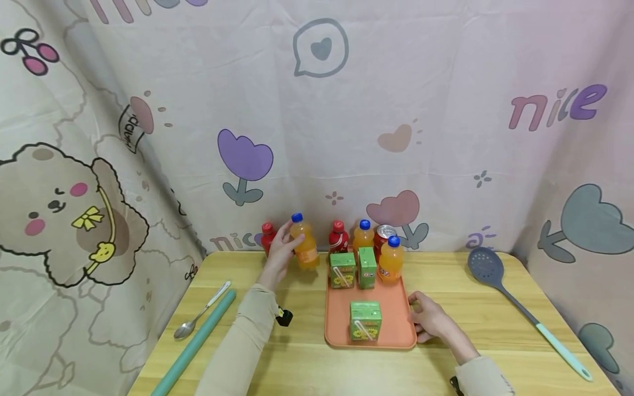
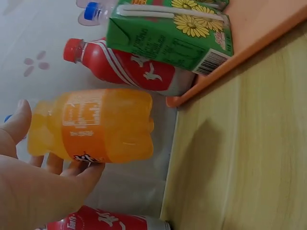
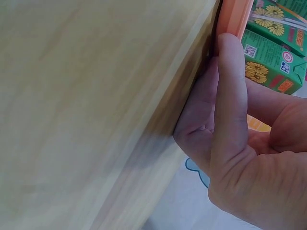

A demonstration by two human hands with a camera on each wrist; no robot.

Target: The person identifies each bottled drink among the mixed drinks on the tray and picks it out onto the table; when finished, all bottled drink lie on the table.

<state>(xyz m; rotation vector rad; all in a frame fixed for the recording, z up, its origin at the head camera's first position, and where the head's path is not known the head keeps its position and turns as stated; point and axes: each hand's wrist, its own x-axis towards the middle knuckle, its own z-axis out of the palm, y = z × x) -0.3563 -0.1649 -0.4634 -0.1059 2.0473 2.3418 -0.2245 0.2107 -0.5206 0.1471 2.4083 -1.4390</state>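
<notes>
In my left hand (image 1: 280, 254) is a small bottle of orange soda (image 1: 306, 248) with a blue cap, gripped near its neck. The bottle is raised over the back of the table, left of a salmon-coloured tray (image 1: 342, 324). My right hand (image 1: 430, 317) grips the tray's right rim near the front corner. On the tray stand green juice boxes (image 1: 365, 324), two more orange soda bottles (image 1: 391, 263), a red-capped bottle (image 1: 339, 237) and a red can (image 1: 384, 236), partly hidden. Behind my left hand is another red-capped bottle (image 1: 268, 237).
A metal spoon (image 1: 202, 311) and a teal rod (image 1: 195, 352) lie on the table's left side. On the right lies a slotted turner (image 1: 525, 309) with a mint handle. A printed curtain (image 1: 317, 137) hangs along the table's back edge.
</notes>
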